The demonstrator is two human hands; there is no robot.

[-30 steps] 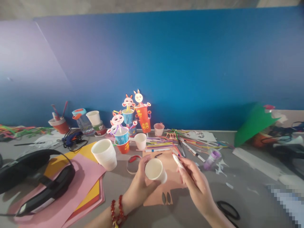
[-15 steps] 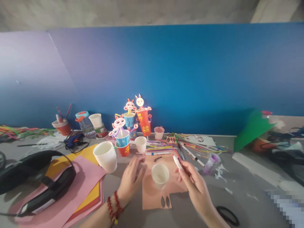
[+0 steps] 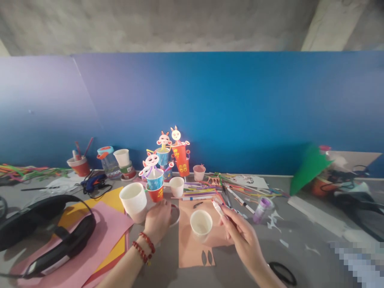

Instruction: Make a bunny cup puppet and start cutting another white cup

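My right hand (image 3: 240,230) is closed around a white marker (image 3: 218,208) with a reddish tip, above the right part of an orange-pink paper sheet (image 3: 187,252). A white paper cup (image 3: 201,225) stands on that sheet between my hands. Two leaf-shaped holes show near the sheet's lower edge. My left hand (image 3: 158,220), with red beads at the wrist, has its fingers curled beside a round, ring-like roll (image 3: 175,216), which it seems to grip; the fingertips are partly hidden. Just behind it are a red paper cup (image 3: 156,195) and a large white roll (image 3: 133,200).
Decorated paper cups with rabbit faces (image 3: 151,160) stand at the back. Headphones (image 3: 60,236) lie over coloured paper (image 3: 105,224) on the left. Pens and sticks (image 3: 204,192), a purple-lidded tube (image 3: 262,210), paper scraps (image 3: 274,220) and a black ring (image 3: 282,273) lie around.
My left hand has moved left, away from the paper sheet, and a ring-like roll now shows beside it. My right hand still holds the marker, shifted slightly left. The view has tilted up a little.
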